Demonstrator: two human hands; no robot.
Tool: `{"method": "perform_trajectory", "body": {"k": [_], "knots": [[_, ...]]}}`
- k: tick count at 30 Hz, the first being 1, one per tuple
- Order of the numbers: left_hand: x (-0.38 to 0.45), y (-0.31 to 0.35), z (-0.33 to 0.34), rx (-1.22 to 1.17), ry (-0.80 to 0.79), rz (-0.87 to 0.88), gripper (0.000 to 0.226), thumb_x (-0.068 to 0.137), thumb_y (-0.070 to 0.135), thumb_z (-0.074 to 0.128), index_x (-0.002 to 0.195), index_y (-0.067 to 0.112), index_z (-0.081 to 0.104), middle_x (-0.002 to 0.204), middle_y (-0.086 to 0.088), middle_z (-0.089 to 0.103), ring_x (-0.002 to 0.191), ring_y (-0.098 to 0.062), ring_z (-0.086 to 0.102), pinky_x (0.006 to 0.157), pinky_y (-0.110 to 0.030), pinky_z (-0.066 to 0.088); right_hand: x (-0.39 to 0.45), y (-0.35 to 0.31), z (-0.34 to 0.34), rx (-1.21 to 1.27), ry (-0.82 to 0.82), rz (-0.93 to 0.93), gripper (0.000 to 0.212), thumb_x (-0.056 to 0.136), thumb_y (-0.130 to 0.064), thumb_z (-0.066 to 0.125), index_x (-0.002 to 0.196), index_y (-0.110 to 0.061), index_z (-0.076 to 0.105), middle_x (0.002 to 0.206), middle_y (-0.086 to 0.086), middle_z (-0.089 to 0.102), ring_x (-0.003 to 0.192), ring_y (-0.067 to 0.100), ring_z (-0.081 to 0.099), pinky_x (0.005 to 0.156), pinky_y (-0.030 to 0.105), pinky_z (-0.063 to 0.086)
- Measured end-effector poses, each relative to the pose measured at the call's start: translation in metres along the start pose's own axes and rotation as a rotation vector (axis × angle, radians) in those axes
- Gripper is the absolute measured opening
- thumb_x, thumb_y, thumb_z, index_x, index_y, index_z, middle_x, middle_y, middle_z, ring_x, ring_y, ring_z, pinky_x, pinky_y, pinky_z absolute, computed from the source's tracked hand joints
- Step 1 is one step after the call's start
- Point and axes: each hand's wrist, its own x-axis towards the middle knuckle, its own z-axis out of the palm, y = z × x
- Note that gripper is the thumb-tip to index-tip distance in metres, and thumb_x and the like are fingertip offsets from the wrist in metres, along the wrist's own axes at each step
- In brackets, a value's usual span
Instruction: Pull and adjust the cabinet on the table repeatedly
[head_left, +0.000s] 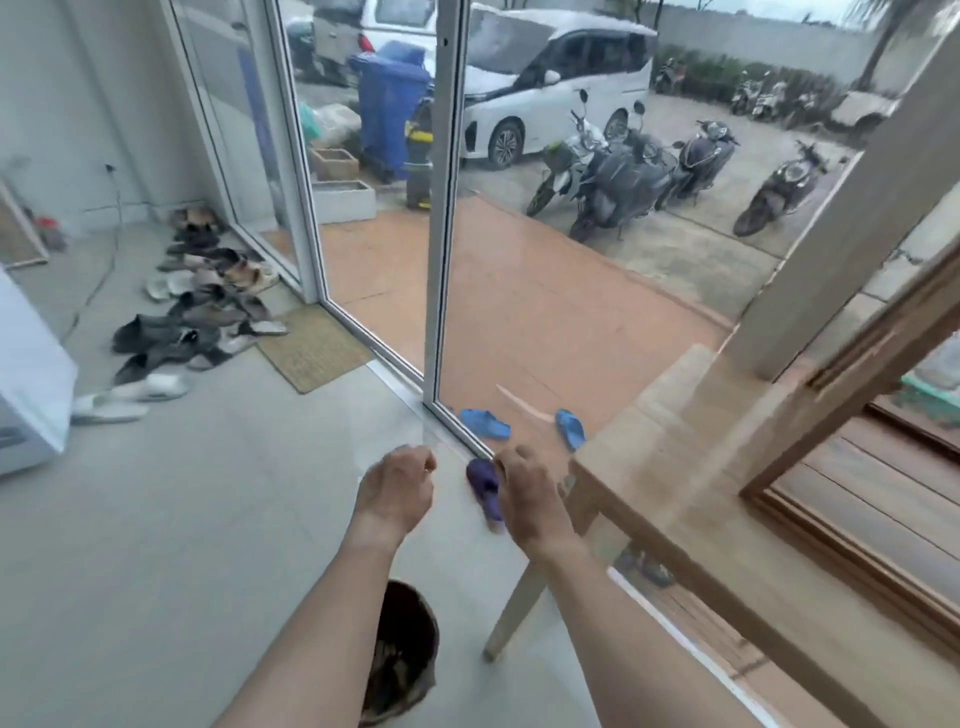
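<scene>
A: Report the position of both hands.

B: Both forearms extend forward over the tiled floor (218, 509). The left hand (396, 491) is seen from the back, fingers curled under; the picture is blurred there and I cannot tell whether they pinch anything. The right hand (527, 496) is also seen from the back, fingers bent downward. I cannot tell whether it grips anything.

A: What lies nearest to the hands?

B: A purple slipper (485, 491) lies on the floor between the two hands in the view, partly covered by the right hand. Whether the right hand touches it cannot be determined. The slipper lies just inside the sliding door frame (441, 218), beside its bottom track.

A: Surrounding items?

B: A wooden table (727, 519) stands just right of the right hand, one leg angled down to the floor. Two blue slippers (485, 423) lie beyond the glass on the orange paving. A dark round bin (405, 660) sits under the left forearm. A doormat (314, 345) lies at the door opening, with a pile of shoes (202, 306) to its left along the glass wall. Outside stand a blue wheeled bin (389, 114), a white van (550, 78) and several parked scooters (623, 176).
</scene>
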Motion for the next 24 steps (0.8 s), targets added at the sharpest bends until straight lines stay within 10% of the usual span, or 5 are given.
{"method": "perform_trajectory", "body": {"k": [12, 24], "knots": [[-0.028, -0.104, 0.012, 0.071, -0.180, -0.237, 0.017, 0.092, 0.013, 0.048, 0.091, 0.010, 0.065, 0.102, -0.015, 0.072, 0.095, -0.036, 0.066, 0.083, -0.044, 0.055, -0.013, -0.041, 0.108, 0.080, -0.257, 0.047, 0.035, 0.087, 0.006, 0.042, 0.113, -0.008, 0.061, 0.119, 0.010, 0.060, 0.099, 0.033, 0.061, 0.083, 0.037, 0.050], [-0.007, -0.062, 0.013, 0.049, -0.103, -0.095, 0.024, 0.091, 0.009, 0.046, 0.103, 0.012, 0.068, 0.103, -0.008, 0.073, 0.095, -0.029, 0.066, 0.082, -0.040, 0.054, -0.004, -0.021, 0.050, 0.093, -0.086, 0.181, 0.020, 0.089, -0.004, 0.039, 0.095, -0.007, 0.058, 0.101, 0.012, 0.062, 0.091, 0.032, 0.058, 0.080, 0.045, 0.050]]}}
